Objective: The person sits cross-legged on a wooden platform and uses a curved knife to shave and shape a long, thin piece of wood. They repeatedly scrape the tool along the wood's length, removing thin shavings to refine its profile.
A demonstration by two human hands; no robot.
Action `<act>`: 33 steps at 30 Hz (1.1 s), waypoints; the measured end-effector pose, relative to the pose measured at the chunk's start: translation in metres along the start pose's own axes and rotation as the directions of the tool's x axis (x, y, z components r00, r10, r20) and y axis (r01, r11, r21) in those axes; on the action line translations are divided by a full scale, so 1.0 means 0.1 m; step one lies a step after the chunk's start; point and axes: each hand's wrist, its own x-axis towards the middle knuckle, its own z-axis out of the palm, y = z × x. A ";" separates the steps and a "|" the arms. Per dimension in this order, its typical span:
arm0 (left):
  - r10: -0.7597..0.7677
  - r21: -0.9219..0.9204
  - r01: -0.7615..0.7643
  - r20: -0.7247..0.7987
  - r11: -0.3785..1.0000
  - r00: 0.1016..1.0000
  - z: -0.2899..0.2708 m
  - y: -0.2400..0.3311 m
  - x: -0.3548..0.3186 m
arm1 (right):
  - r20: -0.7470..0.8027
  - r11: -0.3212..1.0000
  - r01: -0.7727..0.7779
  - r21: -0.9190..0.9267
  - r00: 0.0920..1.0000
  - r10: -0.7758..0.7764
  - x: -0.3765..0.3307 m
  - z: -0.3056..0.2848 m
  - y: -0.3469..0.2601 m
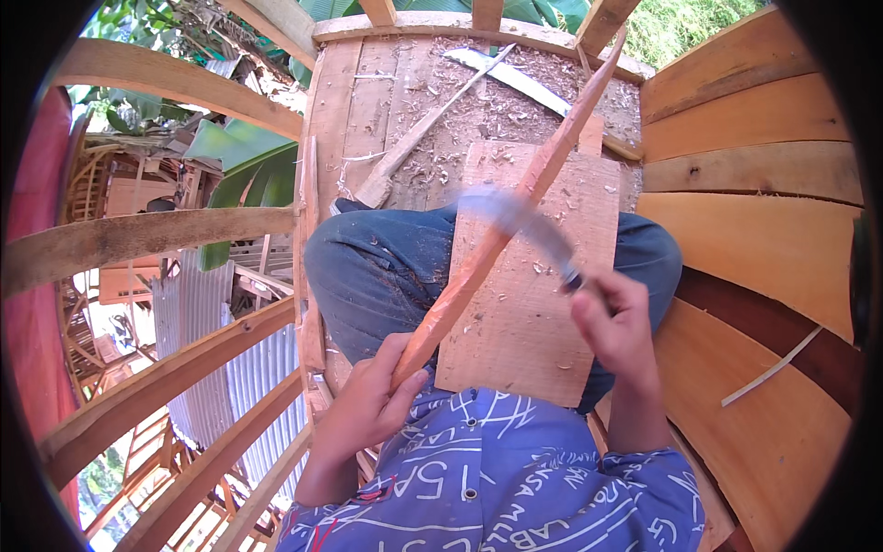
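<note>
Left hand (368,405) clamped round the near end of the long reddish stick (515,207), right hand (614,322) closed on the handle of a knife (524,224), its blurred blade on the stick's middle. The stick looks stiff, light and rough-shaved, best gripped low; it slants across a pale board (524,313) on the lap.

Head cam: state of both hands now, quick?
Left hand: closed around the lower end of the reddish wooden stick.
Right hand: closed on the knife handle; blade blurred.
</note>
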 end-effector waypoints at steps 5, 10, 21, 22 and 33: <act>-0.011 0.002 0.011 0.011 1.000 1.000 0.02 0.00 0.02 | -0.038 0.996 -0.060 0.070 0.997 0.063 0.03 -0.01 0.04; -0.006 0.014 0.006 -0.011 1.000 1.000 0.03 0.01 0.00 | -0.150 0.986 -0.059 0.155 0.985 0.083 0.04 0.02 0.08; 0.080 -0.113 -0.070 0.088 0.991 0.993 -0.04 -0.01 0.09 | -0.396 0.974 0.192 -0.124 0.890 -0.226 0.09 0.20 0.18; 0.042 -0.176 -0.019 0.129 0.984 0.991 -0.06 0.00 0.09 | -0.424 0.921 0.252 -0.299 0.829 -0.364 0.11 0.19 0.17; 0.017 -0.016 -0.016 0.023 1.000 1.000 -0.01 -0.08 0.11 | 0.067 0.967 0.207 -0.148 0.978 -0.199 0.07 0.08 0.23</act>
